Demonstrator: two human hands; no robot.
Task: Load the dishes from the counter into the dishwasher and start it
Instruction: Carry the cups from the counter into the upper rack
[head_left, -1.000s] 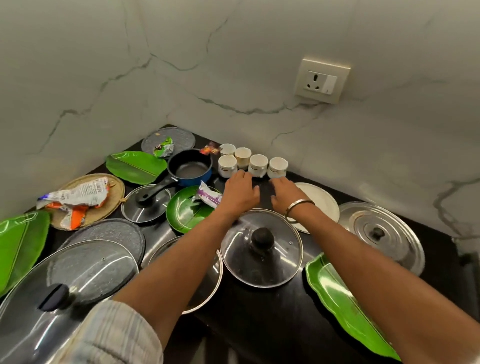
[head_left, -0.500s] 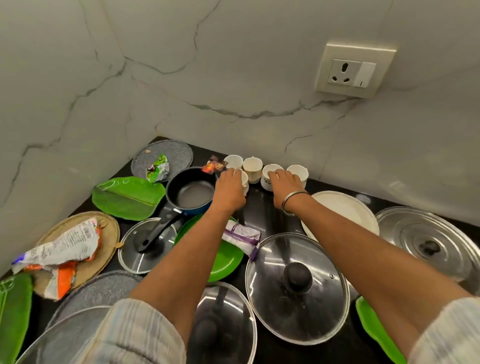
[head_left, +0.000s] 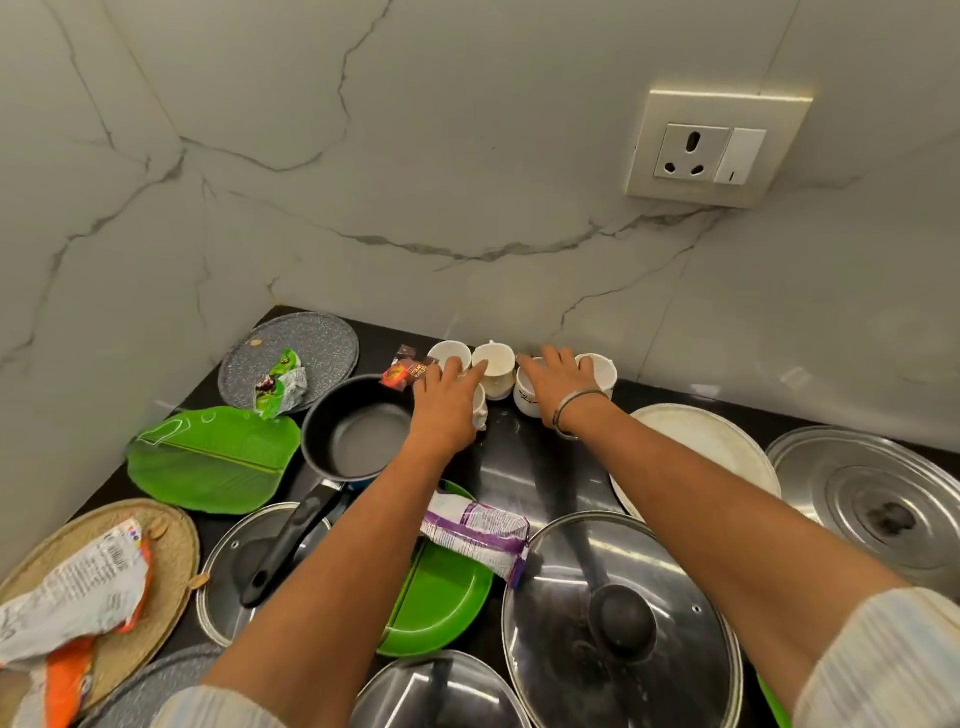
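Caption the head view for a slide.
Both hands, left and right, reach onto white cups clustered against the marble wall.

Small white ceramic cups (head_left: 493, 364) are standing upright, clustered at the back of the black counter (head_left: 524, 467) against the wall. Black nonstick saucepan (head_left: 358, 431) is sitting just left of them. Round green plastic plate (head_left: 441, 597) is lying flat nearer, beside glass lids (head_left: 618, 613).
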